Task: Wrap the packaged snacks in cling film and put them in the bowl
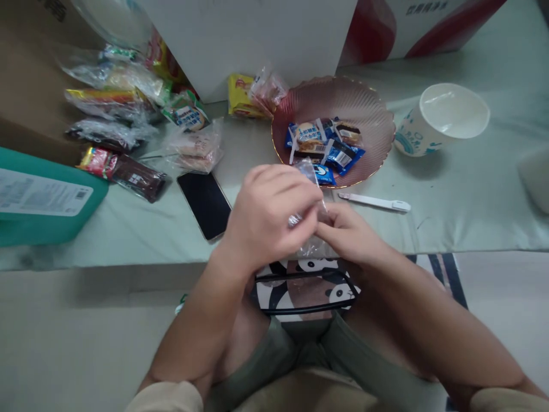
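Both of my hands meet over the table's front edge around a clear plastic bag (pixel 312 246). My left hand (pixel 274 209) is closed on the bag, with crinkled plastic showing by its thumb and above its knuckles. From the right, my right hand (pixel 349 232) pinches the same bag between thumb and fingers. What the bag contains, if anything, is hidden by the fingers. Just beyond my hands stands a pink ribbed bowl (pixel 369 114) with a gold rim. Several blue-wrapped biscuit packets (pixel 341 157) lie in it. A white utility knife (pixel 375 202) rests right of my hands.
A black phone (pixel 206 203) lies left of my hands. Packaged snacks (pixel 114 106) pile up at the left, near a teal container (pixel 51 200). A yellow packet (pixel 242 96) sits behind. At right stands a paper cup (pixel 441 120). White boxes (pixel 253 40) line the back. Below is a panda-print bag (pixel 295 286).
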`<act>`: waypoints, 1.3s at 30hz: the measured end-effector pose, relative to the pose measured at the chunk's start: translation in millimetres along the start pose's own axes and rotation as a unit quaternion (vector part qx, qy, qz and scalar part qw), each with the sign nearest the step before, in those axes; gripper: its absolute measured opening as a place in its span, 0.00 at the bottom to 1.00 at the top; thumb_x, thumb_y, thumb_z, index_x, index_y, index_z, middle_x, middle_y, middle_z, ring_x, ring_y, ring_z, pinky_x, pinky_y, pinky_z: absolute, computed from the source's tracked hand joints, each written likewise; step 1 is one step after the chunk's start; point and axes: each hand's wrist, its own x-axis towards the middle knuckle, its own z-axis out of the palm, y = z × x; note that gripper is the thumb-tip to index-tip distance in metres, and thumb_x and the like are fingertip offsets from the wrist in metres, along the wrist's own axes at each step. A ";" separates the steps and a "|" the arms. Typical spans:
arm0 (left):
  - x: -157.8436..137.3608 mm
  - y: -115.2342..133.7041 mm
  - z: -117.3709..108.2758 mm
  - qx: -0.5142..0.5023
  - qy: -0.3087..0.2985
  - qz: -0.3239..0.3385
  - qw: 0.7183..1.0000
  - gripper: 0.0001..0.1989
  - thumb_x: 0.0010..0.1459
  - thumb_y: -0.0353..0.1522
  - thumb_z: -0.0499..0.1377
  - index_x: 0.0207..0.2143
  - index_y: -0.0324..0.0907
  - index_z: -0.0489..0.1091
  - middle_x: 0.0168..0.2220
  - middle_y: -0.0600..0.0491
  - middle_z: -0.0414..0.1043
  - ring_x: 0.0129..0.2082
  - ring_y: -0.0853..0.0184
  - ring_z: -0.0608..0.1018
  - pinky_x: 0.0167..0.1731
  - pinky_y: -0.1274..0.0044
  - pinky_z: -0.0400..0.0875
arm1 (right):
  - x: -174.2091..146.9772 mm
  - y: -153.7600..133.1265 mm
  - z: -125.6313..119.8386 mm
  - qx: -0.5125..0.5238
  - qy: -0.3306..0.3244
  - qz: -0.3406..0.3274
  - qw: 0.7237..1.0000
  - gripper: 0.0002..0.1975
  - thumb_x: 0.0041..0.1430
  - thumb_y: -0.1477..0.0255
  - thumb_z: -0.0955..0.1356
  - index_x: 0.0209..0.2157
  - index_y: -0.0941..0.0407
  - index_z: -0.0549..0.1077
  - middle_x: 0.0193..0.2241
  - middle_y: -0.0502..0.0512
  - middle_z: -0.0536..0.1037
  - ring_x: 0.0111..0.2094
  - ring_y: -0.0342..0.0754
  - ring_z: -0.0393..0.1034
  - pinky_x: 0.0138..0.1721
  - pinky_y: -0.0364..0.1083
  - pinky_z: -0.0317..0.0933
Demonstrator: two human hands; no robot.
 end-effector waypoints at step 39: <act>11.0 -25.3 18.9 -0.273 0.077 -0.143 0.948 0.08 0.63 0.34 0.59 0.30 0.42 0.71 0.25 0.56 0.70 0.24 0.73 0.69 0.25 0.77 0.65 | 47.8 -59.9 -223.1 -0.563 0.362 0.143 0.729 0.17 0.49 0.72 0.66 0.13 0.68 0.69 0.30 0.47 0.83 0.49 0.53 0.75 0.21 0.50 0.35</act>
